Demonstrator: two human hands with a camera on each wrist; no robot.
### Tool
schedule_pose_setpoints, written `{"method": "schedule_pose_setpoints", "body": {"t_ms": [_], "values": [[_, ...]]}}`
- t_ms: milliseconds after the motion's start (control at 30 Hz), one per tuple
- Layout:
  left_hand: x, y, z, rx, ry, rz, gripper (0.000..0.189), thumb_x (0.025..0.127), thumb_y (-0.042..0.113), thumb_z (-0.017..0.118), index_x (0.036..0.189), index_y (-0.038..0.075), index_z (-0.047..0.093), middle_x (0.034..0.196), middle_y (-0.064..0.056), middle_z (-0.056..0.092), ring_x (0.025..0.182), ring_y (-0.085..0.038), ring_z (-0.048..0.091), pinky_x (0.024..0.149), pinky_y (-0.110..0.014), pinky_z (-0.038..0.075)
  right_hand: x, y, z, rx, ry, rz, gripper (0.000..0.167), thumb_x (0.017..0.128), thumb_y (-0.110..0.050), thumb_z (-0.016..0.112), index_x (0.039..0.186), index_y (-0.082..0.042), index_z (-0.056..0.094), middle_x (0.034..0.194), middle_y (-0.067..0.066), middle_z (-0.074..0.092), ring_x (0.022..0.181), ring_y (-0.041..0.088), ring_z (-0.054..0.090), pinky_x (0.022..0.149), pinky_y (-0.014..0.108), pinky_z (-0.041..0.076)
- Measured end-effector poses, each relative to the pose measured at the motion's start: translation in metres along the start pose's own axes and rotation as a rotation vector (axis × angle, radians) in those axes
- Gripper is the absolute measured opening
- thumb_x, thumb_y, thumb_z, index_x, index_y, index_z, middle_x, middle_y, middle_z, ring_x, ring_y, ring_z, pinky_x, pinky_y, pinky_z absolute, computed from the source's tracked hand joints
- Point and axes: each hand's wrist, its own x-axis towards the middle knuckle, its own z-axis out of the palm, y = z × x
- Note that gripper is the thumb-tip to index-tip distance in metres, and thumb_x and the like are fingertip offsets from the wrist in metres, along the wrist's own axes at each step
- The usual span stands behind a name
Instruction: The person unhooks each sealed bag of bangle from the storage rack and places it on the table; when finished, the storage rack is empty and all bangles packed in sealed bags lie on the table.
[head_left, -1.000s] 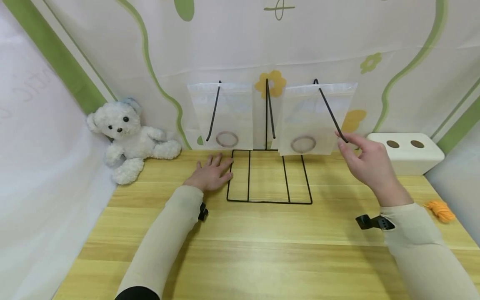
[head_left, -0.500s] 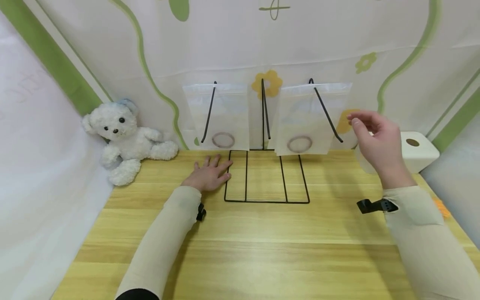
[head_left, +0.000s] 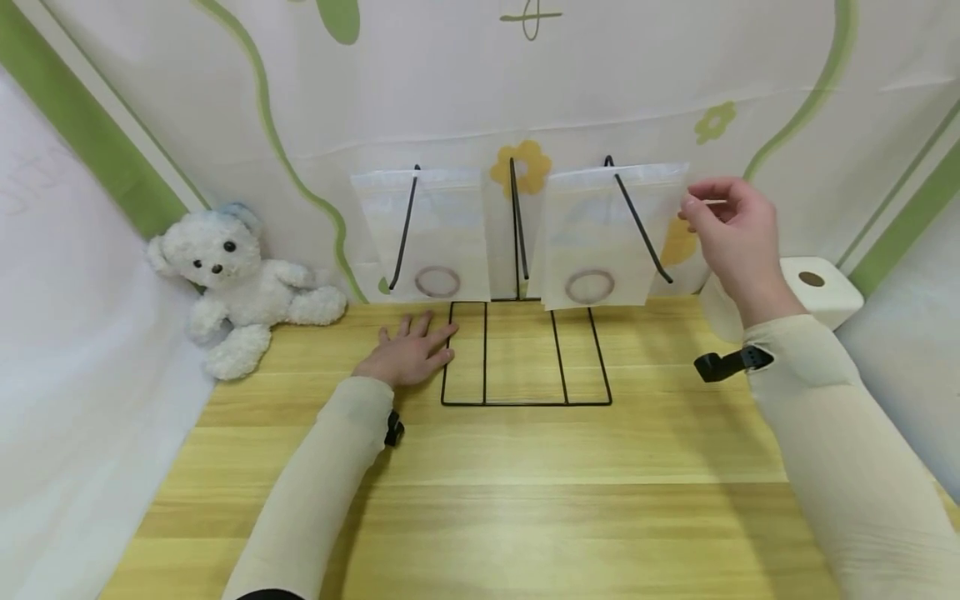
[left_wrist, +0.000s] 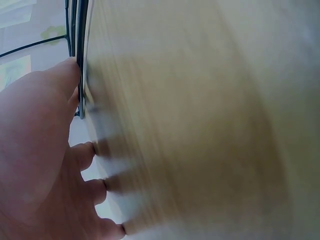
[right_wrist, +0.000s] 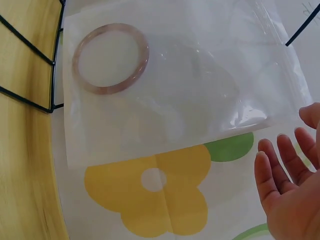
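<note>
A black wire rack (head_left: pixel 525 405) stands on the wooden table with hooks pointing forward. Two clear zip bags hang from its outer hooks, a left bag (head_left: pixel 450 225) and a right bag (head_left: pixel 592 225). Each contains a pinkish bangle, and the right bag's bangle (right_wrist: pixel 145 55) shows closely in the right wrist view. My left hand (head_left: pixel 405 358) rests on the tabletop with spread fingers, thumb and index finger at the base's left wire. Beside the right bag's upper right corner is my right hand (head_left: pixel 738 242), fingers loosely bent and holding nothing. Whether its thumb touches the bag's edge, I cannot tell.
A white plush bear (head_left: pixel 240 283) sits at the back left. At the back right, partly behind my right arm, stands a white box (head_left: pixel 832 300) with a round hole in its top. A patterned cloth (head_left: pixel 435 83) hangs behind the rack.
My right hand has left the right hook's tip and moved up to the upper right corner of the right bag. The left hand stays put; the view has shifted slightly right.
</note>
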Motion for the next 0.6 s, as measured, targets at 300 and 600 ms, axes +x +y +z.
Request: {"method": "schedule_pose_setpoints", "body": {"t_ms": [300, 600], "values": [[-0.004, 0.006, -0.005, -0.015, -0.018, -0.012, 0.064, 0.113, 0.064, 0.032, 0.173, 0.043, 0.02, 0.184, -0.013, 0.001, 0.167, -0.051, -0.003, 0.123, -0.085, 0.003, 0.008, -0.001, 0.005, 0.115, 0.017, 0.02, 0.009, 0.103, -0.021, 0.075, 0.111, -0.018, 0.071, 0.104, -0.011, 0.068, 0.093, 0.007, 0.068, 0.079, 0.014, 0.056], [-0.011, 0.012, -0.013, 0.035, -0.017, -0.007, 0.064, 0.114, 0.063, 0.031, 0.174, 0.041, 0.019, 0.183, -0.016, 0.004, 0.167, -0.053, 0.002, 0.123, -0.086, 0.007, 0.016, -0.004, 0.006, 0.324, -0.009, 0.033, 0.015, 0.096, -0.012, 0.083, 0.107, -0.012, 0.072, 0.102, -0.005, 0.071, 0.092, 0.011, 0.063, 0.074, 0.014, 0.055]]}}
